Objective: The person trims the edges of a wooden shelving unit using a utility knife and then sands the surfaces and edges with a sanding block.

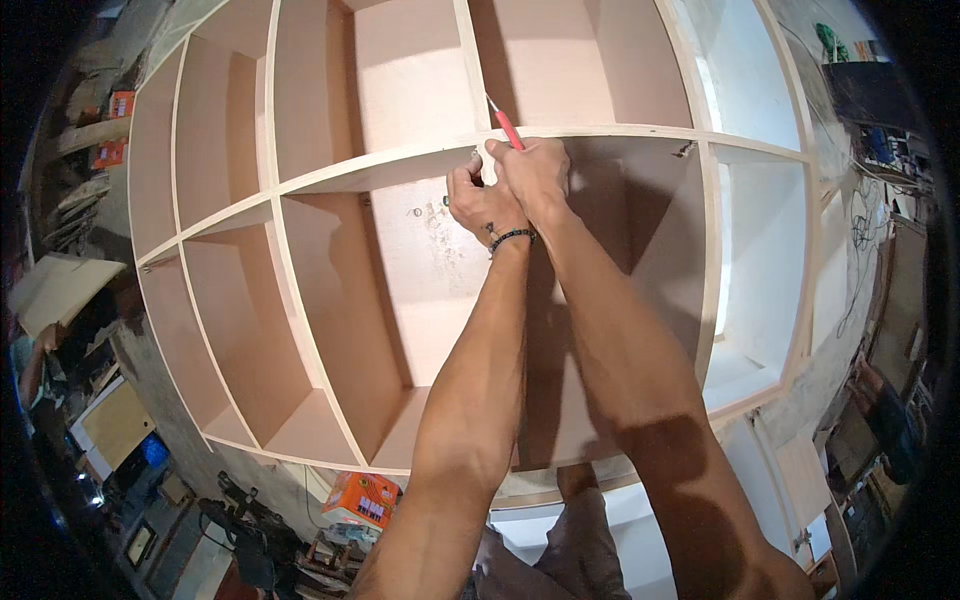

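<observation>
A wooden cubby cabinet with pinkish-brown interiors fills the view. At a junction of its middle shelf and a divider, my right hand is closed around a red-handled tool, whose thin metal shaft points up and away. My left hand, with a dark beaded bracelet, is just beside it under the shelf edge, fingers curled round something small that I cannot make out. A small metal fitting sits under the shelf at the right. Small marks speckle the back panel left of my hands.
An orange printed box lies below the cabinet, beside dark clutter. Loose boards and scattered items line the left. More panels, cables and clutter lie at the right. My legs show at the lower middle.
</observation>
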`<state>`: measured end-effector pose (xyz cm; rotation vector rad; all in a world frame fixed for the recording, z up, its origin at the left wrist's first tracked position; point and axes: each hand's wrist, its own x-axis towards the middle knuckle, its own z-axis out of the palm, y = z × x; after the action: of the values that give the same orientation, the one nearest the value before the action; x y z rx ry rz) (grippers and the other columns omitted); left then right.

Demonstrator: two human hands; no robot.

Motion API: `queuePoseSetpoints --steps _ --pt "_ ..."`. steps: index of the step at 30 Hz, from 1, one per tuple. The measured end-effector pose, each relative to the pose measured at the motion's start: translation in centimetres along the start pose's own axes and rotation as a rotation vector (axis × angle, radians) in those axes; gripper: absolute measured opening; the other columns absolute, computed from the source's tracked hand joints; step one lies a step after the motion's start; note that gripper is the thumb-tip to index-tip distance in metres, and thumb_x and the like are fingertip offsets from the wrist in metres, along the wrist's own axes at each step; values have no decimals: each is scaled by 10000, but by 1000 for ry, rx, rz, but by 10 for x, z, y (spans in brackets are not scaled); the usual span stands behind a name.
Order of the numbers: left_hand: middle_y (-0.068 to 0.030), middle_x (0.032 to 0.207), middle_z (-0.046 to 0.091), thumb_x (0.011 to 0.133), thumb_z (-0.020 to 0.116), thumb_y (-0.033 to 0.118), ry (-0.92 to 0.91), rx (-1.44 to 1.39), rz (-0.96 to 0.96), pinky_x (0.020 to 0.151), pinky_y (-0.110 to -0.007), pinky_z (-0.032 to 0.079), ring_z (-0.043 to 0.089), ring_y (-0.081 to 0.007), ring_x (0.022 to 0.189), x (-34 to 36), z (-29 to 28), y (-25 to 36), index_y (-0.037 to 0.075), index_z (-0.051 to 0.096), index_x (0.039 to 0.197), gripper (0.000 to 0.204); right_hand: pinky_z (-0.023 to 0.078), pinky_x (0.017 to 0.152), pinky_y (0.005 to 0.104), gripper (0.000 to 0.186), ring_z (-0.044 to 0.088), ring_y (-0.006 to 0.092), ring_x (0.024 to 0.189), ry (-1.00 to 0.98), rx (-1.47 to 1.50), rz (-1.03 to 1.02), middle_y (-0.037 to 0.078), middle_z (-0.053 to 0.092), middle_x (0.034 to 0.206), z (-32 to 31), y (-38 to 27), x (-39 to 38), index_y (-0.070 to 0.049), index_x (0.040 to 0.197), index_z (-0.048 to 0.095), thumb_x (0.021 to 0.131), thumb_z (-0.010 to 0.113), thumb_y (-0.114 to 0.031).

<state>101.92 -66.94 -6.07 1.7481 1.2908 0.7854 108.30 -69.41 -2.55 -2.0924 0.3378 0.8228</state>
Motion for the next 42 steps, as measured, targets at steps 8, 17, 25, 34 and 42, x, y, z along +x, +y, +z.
queuePoseSetpoints --steps 8,17,25,34,42 --pt "-132 847 652 724 839 46 -6 -41 4 779 -428 511 631 -301 809 7 -1 -12 -5 671 923 266 564 791 472 302 757 349 853 -28 65 -90 178 772 858 10 14 8 -41 851 801 829 817 -342" --pt "-89 834 724 764 918 206 -75 -236 39 697 -308 555 661 -149 731 -2 5 -3 -15 680 956 377 573 870 453 377 743 370 990 24 -75 -110 248 754 1016 -9 22 22 -24 1014 794 835 778 -355" --pt "-119 899 703 810 876 231 -238 -201 -327 805 -350 545 643 -195 830 32 5 -17 -48 683 974 376 418 610 375 384 443 114 650 151 161 -296 45 470 609 -82 144 -115 16 742 590 945 713 -286" --pt "-147 801 710 744 948 412 -149 148 -303 755 -435 543 624 -259 717 54 16 -16 -37 673 745 526 465 632 284 305 555 87 678 -44 86 140 -27 666 749 -147 328 -354 -2 1112 784 954 756 -262" --pt "-111 1014 664 814 870 532 -355 195 -470 743 -416 483 596 -230 871 39 -27 -41 -60 706 1071 666 542 797 326 277 687 161 829 -86 441 358 78 753 901 -212 360 -391 10 1119 761 949 739 -208"
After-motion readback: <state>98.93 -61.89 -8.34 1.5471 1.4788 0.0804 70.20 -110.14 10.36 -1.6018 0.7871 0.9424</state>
